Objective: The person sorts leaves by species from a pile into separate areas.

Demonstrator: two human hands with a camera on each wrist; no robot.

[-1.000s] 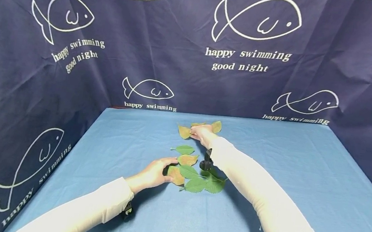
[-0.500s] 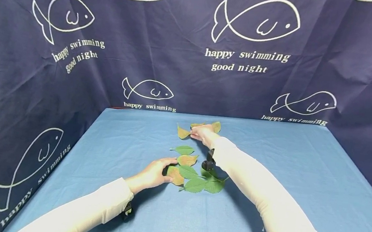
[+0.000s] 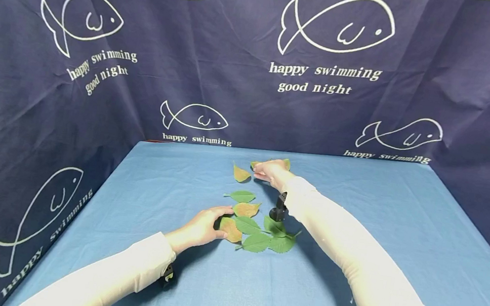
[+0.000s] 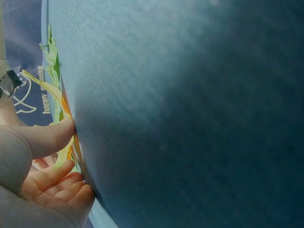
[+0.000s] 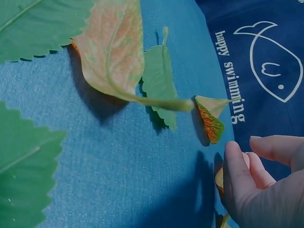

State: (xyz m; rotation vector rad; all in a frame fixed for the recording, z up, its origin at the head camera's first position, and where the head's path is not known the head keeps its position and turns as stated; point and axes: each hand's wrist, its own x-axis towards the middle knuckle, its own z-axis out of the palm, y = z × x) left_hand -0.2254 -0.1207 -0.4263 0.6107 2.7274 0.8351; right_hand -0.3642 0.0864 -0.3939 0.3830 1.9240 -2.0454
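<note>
My left hand rests on the blue cloth, its thumb and fingers spread beside a yellow-orange leaf. In the left wrist view the thumb is against the edge of a yellow leaf. Farther back, my right hand is stretched over yellow leaves, partly hiding a leaf behind it. Its thumb and fingers stand apart with nothing visible between them in the right wrist view, close to a curled yellow leaf. That curled leaf lies free, left of the right hand.
Between the hands lie a green leaf and a yellow-orange leaf. Several overlapping green leaves are in front. The table's blue cloth meets a dark blue fish-print curtain at the back and sides.
My right hand has shifted slightly right, leaving a gap between its fingertips and the curled yellow leaf. The left hand stays in place.
</note>
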